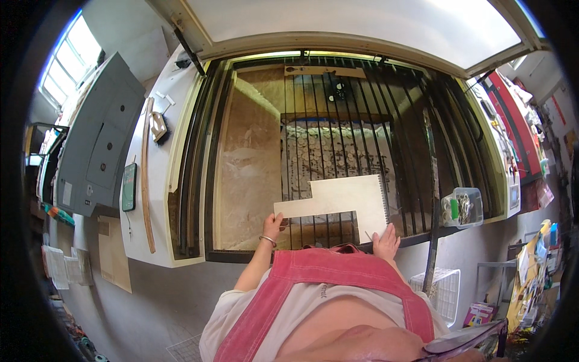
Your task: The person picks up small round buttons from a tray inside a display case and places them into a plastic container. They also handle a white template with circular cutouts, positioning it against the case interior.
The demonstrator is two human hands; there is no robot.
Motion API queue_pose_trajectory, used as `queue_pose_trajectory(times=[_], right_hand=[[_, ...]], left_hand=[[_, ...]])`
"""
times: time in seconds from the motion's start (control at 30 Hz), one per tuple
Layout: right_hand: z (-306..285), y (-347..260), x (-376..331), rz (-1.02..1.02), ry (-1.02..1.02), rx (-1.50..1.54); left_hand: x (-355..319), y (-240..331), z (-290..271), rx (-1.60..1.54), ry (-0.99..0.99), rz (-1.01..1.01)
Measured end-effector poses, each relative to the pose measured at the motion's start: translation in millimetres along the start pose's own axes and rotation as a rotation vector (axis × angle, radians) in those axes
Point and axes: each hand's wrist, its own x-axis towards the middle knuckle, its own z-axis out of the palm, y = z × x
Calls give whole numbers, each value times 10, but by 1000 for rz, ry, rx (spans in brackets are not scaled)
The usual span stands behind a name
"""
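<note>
Workshop, open laser-cutter bed (pixel 253 181): left hand (pixel 272 226), right hand (pixel 385 241) each grip closed on notched pale sheet (pixel 347 199).

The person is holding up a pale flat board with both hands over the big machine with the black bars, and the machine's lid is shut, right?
Not quite. The lid is propped open, not shut; the head view shows it raised above the black bars. The rest holds: the left hand and right hand hold the pale flat board over the machine.
</note>
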Motion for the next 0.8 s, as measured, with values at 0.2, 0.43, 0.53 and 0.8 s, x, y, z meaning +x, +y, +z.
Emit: queue_pose_trajectory(times=[0.2,0.43,0.53,0.8], right_hand=[[-12,-10,-1,11,-24,11],[-25,-15,4,15,-28,24],[-33,-25,6,11,-28,29],[-65,-39,14,25,-56,25]], left_hand=[[0,-28,-24,-32,-6,-13],[-16,-1,-13,-34,-7,-16],[-16,-4,-24,-29,-9,-19],[-36,27,-7,-22,5,-32]])
